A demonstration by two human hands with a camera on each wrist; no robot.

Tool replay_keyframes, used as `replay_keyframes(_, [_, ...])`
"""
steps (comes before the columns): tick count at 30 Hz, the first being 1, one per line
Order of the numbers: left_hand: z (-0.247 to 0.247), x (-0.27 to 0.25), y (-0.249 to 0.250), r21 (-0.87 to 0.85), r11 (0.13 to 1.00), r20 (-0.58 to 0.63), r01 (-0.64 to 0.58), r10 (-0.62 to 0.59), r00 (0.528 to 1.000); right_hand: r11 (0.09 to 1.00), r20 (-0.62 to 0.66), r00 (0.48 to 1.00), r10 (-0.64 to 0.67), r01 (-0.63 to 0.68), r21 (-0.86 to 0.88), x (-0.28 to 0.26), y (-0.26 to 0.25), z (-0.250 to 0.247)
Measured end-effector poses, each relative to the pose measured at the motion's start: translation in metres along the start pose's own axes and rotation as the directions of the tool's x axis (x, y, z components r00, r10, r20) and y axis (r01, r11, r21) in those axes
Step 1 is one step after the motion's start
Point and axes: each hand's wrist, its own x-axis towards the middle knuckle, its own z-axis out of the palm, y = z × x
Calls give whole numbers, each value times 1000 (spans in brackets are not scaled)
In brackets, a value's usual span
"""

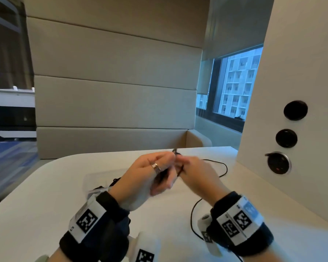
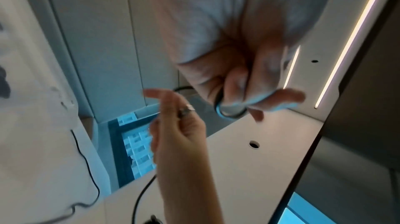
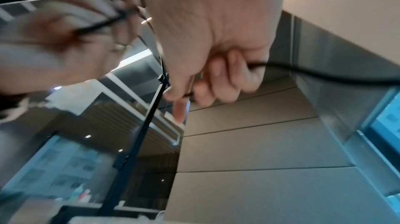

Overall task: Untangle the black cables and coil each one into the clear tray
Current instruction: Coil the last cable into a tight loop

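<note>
**Above the white table, both hands meet on a cable**

Over the white table [image 1: 55, 188], at twelve o'clock from the wrists, the two hands touch fingertip to fingertip. The left hand [image 1: 150, 174], wearing a silver ring [image 1: 156, 167], curls its fingers around a gathered stretch of thin black cable [image 1: 222, 167]. The right hand [image 1: 195, 174] also grips that cable in curled fingers; slack runs off toward three o'clock and loops on the tabletop. Behind the left wrist, toward nine o'clock, sits the clear plastic tray [image 1: 95, 178] with another black cable [image 1: 116, 180] inside it.
</note>
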Motion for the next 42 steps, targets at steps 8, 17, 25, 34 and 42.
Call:
replay_keyframes(8, [-38,7,-5,357,911,-385,-206,344,856,851,227,886,-404,272,450,-14,-22,-22])
replay_keyframes(17, [-38,7,1,291,957,-469,16,128,874,928,229,949,-216,126,349,-11,-5,-18])
replay_keyframes(25, [-37,2,4,61,993,-443,98,-61,894,976,23,982,188,-190,107,-4,22,-18])
replay_keyframes(34, [-26,5,-11,416,876,-467,246,-27,884,914,301,936,-184,50,403,-7,3,-21])
replay_keyframes(42, [-24,2,-3,468,879,-439,92,141,888,592,139,924,-356,107,799,-16,2,-41])
